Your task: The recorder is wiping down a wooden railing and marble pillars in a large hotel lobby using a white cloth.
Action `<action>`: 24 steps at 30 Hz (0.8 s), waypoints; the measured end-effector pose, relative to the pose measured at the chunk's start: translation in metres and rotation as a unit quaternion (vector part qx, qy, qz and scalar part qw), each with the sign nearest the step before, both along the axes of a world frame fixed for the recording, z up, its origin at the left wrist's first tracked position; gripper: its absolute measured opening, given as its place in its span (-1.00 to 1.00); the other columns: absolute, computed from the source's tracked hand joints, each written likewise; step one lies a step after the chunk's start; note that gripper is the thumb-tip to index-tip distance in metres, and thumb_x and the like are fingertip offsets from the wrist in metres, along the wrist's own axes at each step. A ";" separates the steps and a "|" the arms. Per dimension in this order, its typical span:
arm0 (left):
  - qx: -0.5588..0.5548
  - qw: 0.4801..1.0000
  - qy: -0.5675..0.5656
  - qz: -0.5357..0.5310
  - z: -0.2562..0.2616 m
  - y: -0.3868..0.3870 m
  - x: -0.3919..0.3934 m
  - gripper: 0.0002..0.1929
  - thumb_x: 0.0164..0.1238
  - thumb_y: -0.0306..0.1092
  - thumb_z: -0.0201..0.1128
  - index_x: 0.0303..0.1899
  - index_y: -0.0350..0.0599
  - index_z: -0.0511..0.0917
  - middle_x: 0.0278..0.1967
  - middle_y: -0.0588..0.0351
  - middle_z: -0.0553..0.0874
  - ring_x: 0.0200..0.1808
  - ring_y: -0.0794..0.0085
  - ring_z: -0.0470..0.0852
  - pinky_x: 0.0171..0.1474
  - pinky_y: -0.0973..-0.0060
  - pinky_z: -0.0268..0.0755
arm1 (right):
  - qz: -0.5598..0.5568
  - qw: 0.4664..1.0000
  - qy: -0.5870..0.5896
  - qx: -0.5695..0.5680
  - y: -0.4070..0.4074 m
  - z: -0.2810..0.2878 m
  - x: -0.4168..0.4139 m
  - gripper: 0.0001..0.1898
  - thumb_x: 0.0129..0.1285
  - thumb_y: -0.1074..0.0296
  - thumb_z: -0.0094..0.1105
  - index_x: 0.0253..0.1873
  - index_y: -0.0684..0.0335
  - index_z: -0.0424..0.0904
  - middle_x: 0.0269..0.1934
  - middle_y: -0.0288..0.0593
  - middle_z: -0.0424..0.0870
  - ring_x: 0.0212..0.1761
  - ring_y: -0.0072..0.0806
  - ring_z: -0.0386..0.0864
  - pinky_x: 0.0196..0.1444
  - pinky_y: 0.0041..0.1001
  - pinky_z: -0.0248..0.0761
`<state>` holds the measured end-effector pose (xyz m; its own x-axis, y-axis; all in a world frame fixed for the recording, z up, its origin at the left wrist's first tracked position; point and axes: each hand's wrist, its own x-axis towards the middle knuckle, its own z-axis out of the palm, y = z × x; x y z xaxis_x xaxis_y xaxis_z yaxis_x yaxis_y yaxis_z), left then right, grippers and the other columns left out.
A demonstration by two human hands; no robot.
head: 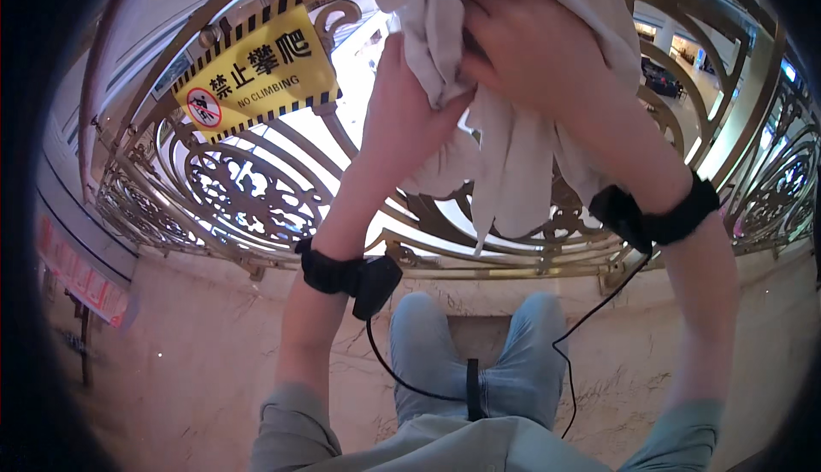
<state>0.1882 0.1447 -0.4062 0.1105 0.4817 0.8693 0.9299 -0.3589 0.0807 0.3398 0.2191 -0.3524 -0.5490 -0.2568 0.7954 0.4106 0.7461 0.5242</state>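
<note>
A large white cloth (513, 170) hangs in folds at the top middle, in front of an ornate bronze-coloured metal railing (423, 215). My left hand (407, 106) grips a bunched part of it, thumb up along its left side. To the right, my right hand (519, 42) is bent over the same cloth, its fingers partly tucked in the folds and hidden. The cloth's lower end dangles in points below both hands. Each wrist bears a black strap with a small black device, and a thin cable runs from each towards my waist.
A yellow no-climbing sign (256, 74) is fixed to the railing at the left. A pinkish marble floor (211, 356) lies under me, and a red and white printed board (83, 273) stands at the far left. A lower level shows through the railing.
</note>
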 end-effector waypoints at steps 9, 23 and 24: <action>-0.080 0.980 -0.184 -0.010 0.021 0.000 0.001 -0.49 -0.08 -0.28 0.42 -0.04 -0.18 0.46 -0.15 -0.04 0.63 -0.08 0.08 0.61 -0.04 0.30 0.44 | -0.036 0.983 -0.055 -0.173 -0.012 0.015 -0.014 -0.66 0.10 0.31 0.10 -0.02 0.30 0.52 -0.12 -0.04 0.60 -0.03 -0.24 0.54 0.05 -0.38 0.41; 0.008 0.996 -0.085 0.032 -0.025 0.003 -0.016 -0.51 0.02 -0.47 0.21 0.08 -0.26 0.41 -0.07 -0.20 0.55 -0.06 -0.09 0.56 -0.04 0.22 0.41 | -0.057 0.998 -0.019 0.011 -0.007 -0.020 -0.028 -0.71 0.15 0.25 0.09 -0.07 0.24 0.55 -0.12 -0.15 0.58 -0.11 -0.37 0.56 0.01 -0.42 0.42; 0.009 0.994 -0.110 0.024 -0.024 0.006 -0.015 -0.53 0.02 -0.47 0.21 0.06 -0.27 0.42 -0.07 -0.21 0.55 -0.07 -0.10 0.56 -0.05 0.21 0.42 | -0.064 0.998 -0.020 0.000 -0.001 -0.019 -0.030 -0.71 0.15 0.25 0.09 -0.07 0.24 0.55 -0.12 -0.15 0.58 -0.11 -0.37 0.56 0.01 -0.42 0.42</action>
<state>0.1735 0.1509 -0.4306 -0.1053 0.4668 0.8780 0.9064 -0.3182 0.2779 0.3102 0.2178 -0.3715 -0.6087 -0.1829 0.7720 0.4815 0.6883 0.5427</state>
